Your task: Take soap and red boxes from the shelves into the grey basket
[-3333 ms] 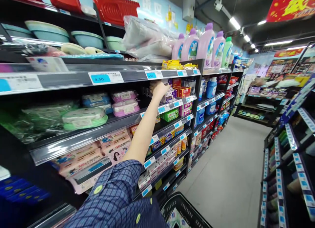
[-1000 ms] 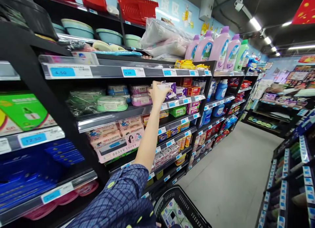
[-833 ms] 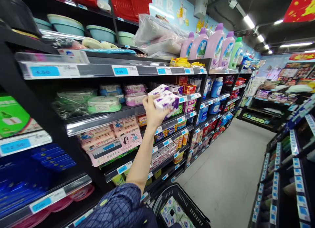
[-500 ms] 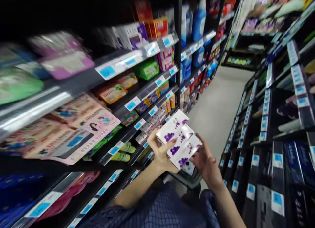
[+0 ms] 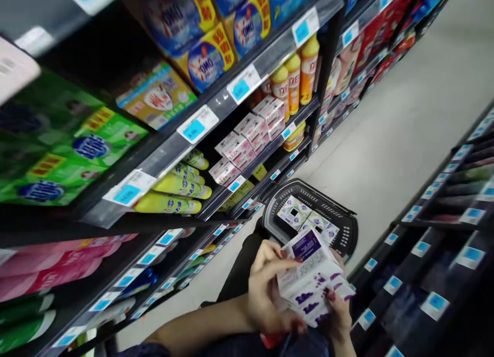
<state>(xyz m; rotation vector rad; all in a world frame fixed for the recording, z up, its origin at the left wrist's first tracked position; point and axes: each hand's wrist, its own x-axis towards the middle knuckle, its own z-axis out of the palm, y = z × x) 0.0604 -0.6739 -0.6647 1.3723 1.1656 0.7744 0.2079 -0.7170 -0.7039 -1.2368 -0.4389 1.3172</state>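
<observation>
Several white soap boxes with purple flower prints (image 5: 312,287) are stacked together between my two hands, low in the view. My left hand (image 5: 266,290) grips the stack from its left side, fingers laid over the nearest box. From the right, my right hand (image 5: 339,308) holds the other end, its thumb on the printed faces. Just beyond them a black shopping basket (image 5: 349,238) stands on the floor. Inside it lie white and green boxes (image 5: 304,218), partly hidden by the stack.
On the left, shelves (image 5: 231,100) carry pink-and-white soap boxes (image 5: 250,133), yellow tubes (image 5: 173,190), orange bottles (image 5: 295,79) and blue OMO packs (image 5: 208,58). A dark shelf (image 5: 436,233) with price tags lines the right side. Grey aisle floor (image 5: 401,105) runs between.
My view has tilted down, bringing the basket into sight. Both hands have drawn the boxes lower and closer to my body, and the stack has turned, showing a purple-labelled side.
</observation>
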